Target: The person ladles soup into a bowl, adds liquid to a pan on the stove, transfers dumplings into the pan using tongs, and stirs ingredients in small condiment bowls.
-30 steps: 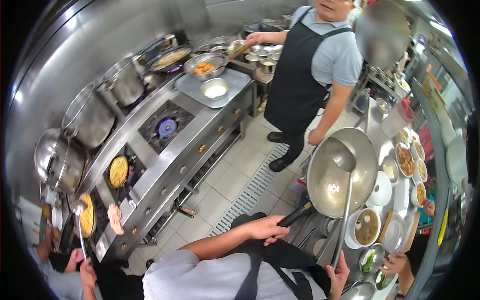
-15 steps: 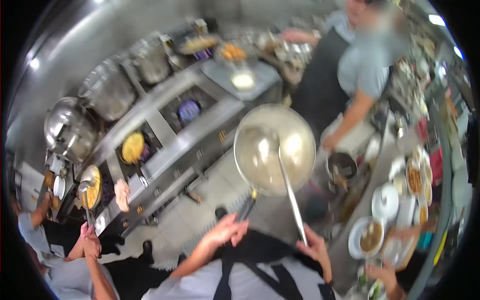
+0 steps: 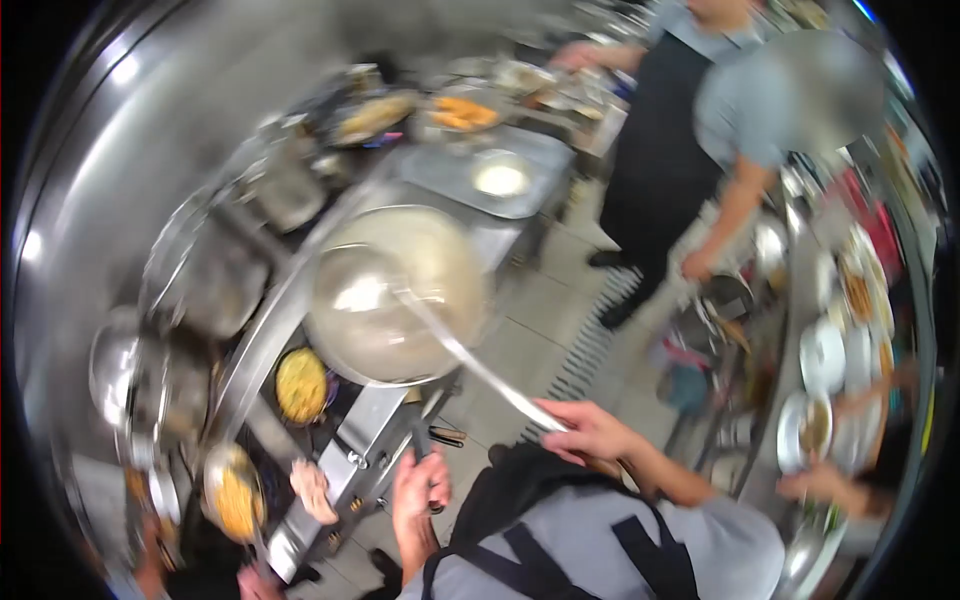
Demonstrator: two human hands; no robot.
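My left hand (image 3: 420, 485) is closed round the dark handle of a large wok (image 3: 445, 290). The wok is raised in front of me, above the edge of the stove. Its inside looks pale and shiny; what lies in it is too blurred to name. In my right hand (image 3: 590, 435) is the end of a long metal ladle (image 3: 465, 357). The round bowl of the ladle hangs in or over the left half of the wok.
On the stove (image 3: 375, 415) are a pan of yellow food (image 3: 302, 387) and another with noodle-like strips (image 3: 236, 500). Large pots line the wall. A grey tray (image 3: 440, 175) holds a white bowl (image 3: 500, 178). Co-workers stand beyond and at the left; another's hand (image 3: 830, 488) reaches over the right counter.
The wok and ladle have swung left from over the floor to the stove side, with both my hands following. My view has turned too. The co-worker at the back stays bent forward.
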